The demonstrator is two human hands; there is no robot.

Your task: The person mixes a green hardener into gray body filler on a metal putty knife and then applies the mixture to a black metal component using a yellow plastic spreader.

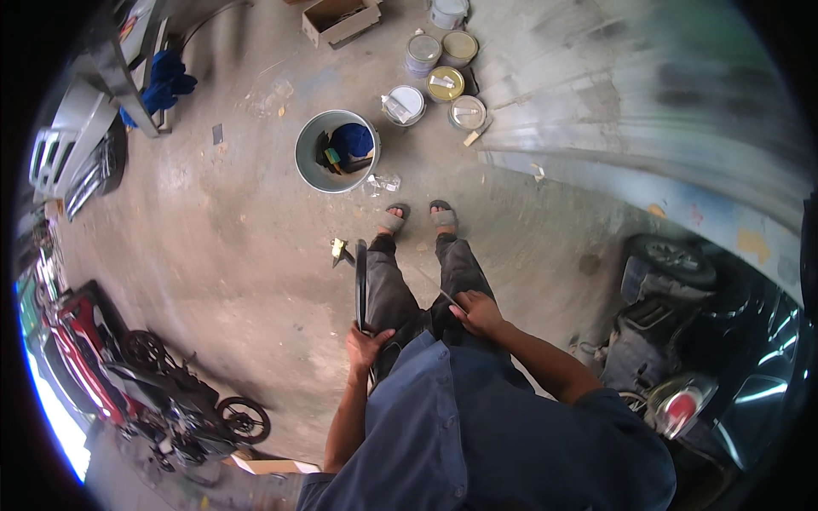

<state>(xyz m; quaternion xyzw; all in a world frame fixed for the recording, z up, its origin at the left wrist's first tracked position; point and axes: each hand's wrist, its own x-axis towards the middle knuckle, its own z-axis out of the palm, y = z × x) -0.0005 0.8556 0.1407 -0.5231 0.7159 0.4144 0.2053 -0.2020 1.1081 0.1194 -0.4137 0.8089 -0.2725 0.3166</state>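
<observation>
I stand on a concrete floor, looking down past my blue shirt at grey trousers and sandals. My left hand [365, 345] grips the near end of a long, thin dark panel [360, 281] that hangs edge-on beside my left leg and reaches toward the floor. My right hand [479, 313] is closed on a thin pale stick-like tool [449, 297] over my right thigh. The two hands are apart, one on each side of my waist.
A grey bucket [334, 152] with blue cloth in it stands ahead of my feet. Several paint cans [446, 83] sit beyond it by a cardboard box [339, 19]. Motorcycles [162, 383] are parked at left; a dismantled car front [682, 341] is at right.
</observation>
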